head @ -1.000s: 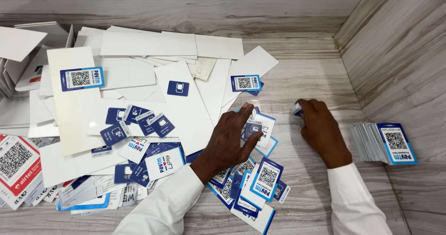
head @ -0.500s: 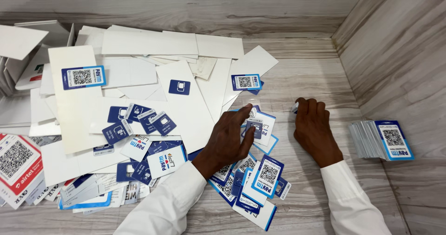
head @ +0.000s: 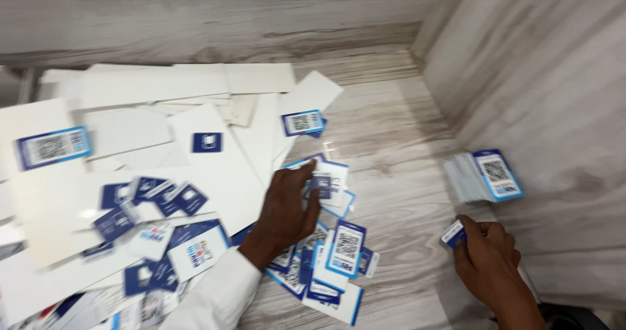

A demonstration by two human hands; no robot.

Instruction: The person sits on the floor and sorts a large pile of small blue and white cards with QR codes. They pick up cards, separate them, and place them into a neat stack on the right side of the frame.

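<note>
Just below the neat stack of blue-bordered white cards (head: 481,177), a small blue-and-white card (head: 453,233) is pinched closed in right hand (head: 488,257) fingers; left hand (head: 287,209) lies flat, holding nothing, well apart.

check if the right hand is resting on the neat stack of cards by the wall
No, the right hand pinches a small blue card just below and apart from the neat stack.

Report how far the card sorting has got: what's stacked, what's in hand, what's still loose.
Done: a neat stack of cards stands by the right wall. In hand: the right hand holds one small blue card near that stack, while the left hand presses on the loose pile of blue-edged cards. Left: that pile, plus the small blue stickers on the white sheets.
</note>
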